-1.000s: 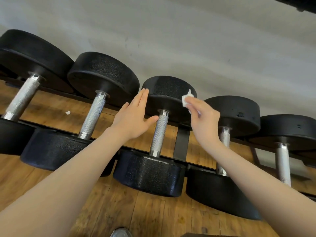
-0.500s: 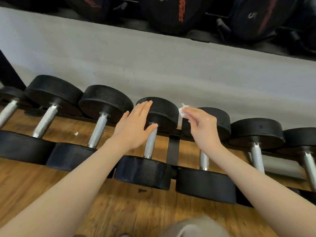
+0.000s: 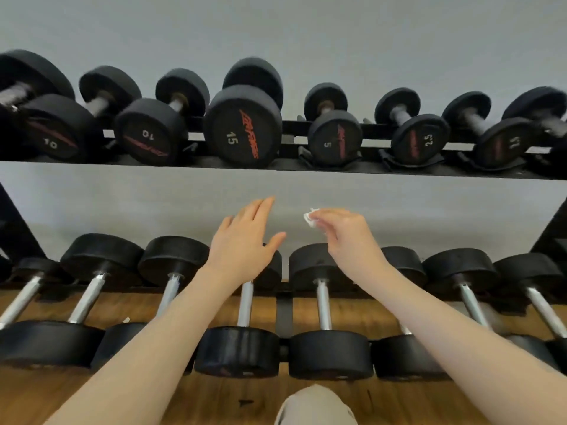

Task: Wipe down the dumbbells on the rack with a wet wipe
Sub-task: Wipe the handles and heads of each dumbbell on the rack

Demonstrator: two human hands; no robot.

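This is a gym's weights area: a black two-tier rack (image 3: 306, 171) against a grey wall (image 3: 306, 32) carries rows of black dumbbells (image 3: 242, 125), the upper ones marked 10, 15, 5 and 2.5, the lower ones steel-handled, above a wood floor (image 3: 362, 314).

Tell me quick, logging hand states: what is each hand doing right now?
Left hand: open, fingers straight, holding nothing.
Right hand: pinching the wet wipe.
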